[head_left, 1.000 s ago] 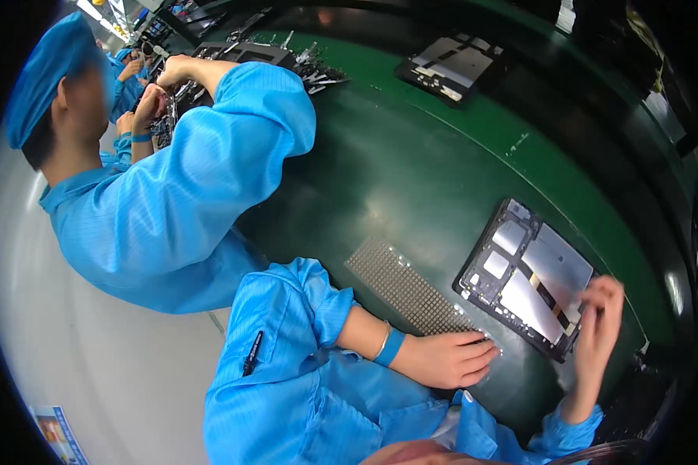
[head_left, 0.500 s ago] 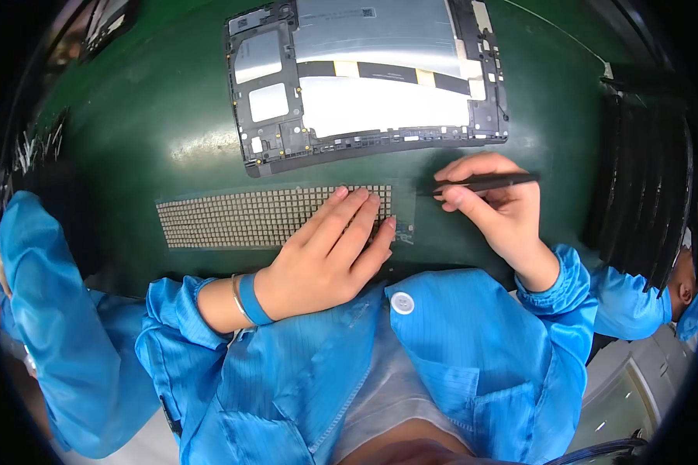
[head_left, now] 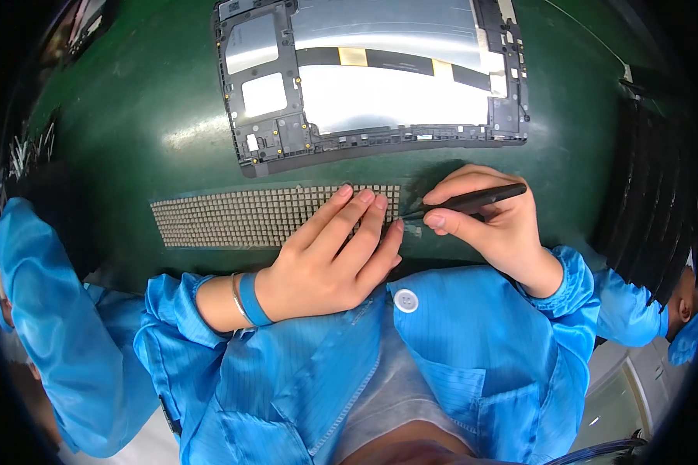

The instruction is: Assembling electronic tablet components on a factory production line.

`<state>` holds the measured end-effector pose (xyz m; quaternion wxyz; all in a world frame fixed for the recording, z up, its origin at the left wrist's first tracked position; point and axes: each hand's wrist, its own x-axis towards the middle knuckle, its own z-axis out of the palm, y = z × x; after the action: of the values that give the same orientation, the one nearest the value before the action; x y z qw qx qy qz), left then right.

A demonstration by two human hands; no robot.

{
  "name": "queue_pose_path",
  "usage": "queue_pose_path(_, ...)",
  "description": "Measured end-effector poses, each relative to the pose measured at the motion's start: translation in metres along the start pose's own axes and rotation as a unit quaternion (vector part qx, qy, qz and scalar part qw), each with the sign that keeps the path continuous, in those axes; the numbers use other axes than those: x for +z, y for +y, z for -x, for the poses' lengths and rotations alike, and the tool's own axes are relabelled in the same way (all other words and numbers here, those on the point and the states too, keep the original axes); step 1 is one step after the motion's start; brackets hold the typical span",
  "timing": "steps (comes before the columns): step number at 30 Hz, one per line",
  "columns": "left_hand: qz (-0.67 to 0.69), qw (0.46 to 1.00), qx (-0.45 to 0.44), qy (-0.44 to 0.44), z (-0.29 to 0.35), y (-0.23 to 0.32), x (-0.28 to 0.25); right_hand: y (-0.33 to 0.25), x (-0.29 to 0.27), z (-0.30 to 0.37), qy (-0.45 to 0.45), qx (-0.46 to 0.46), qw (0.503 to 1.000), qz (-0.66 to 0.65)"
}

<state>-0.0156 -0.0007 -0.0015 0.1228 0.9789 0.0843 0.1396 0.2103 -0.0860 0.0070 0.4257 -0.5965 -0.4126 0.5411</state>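
Observation:
A long strip sheet of small grey-beige square pads [head_left: 225, 218] lies on the green table in front of me. My left hand [head_left: 322, 260] rests flat on its right part, fingers stretched out over the rows, pressing on the sheet. Between the thumb and fingers of my right hand [head_left: 500, 229] are black tweezers [head_left: 481, 199], their tips pointing left at the sheet's right end. The tips are close to the last column of pads; whether they grip one is too small to tell. My left fingers cover some of the pads.
Beyond the sheet lies a tablet-like housing [head_left: 279, 147] with a shiny metal plate and a black frame. A row of black slabs [head_left: 650, 186] stands at the right. Co-workers' blue sleeves [head_left: 54, 310] show at both sides. The green table [head_left: 147, 147] runs underneath.
My right hand has brought the tweezers slightly down and left, to the sheet's right end. My left hand stays pressed on the sheet. The view has shifted slightly.

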Motion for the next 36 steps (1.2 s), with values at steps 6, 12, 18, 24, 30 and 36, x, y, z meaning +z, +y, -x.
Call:
queue_pose_path(6,-0.019,1.0,-0.005,-0.023,0.003,0.003,-0.001,-0.002,0.003,-0.003,0.009,0.048,0.996,-0.07)
queue_pose_path(12,-0.03,0.999,-0.004,-0.041,0.005,0.004,-0.003,-0.001,0.005,-0.001,0.018,0.031,0.997,-0.066)
queue_pose_path(18,-0.025,0.999,-0.008,-0.039,0.003,0.003,-0.004,-0.008,-0.001,-0.003,0.02,-0.053,0.998,0.034)
queue_pose_path(24,-0.028,0.999,-0.021,-0.014,0.009,0.002,-0.005,-0.046,0.01,-0.051,0.053,-0.135,0.989,0.02)
queue_pose_path(30,-0.023,1.0,-0.014,-0.001,0.009,0.0,-0.002,-0.033,0.015,-0.065,0.041,-0.141,0.989,0.016)
queue_pose_path(36,-0.023,1.0,-0.008,-0.002,0.007,-0.001,-0.005,-0.037,0.014,-0.067,0.029,-0.15,0.988,0.017)
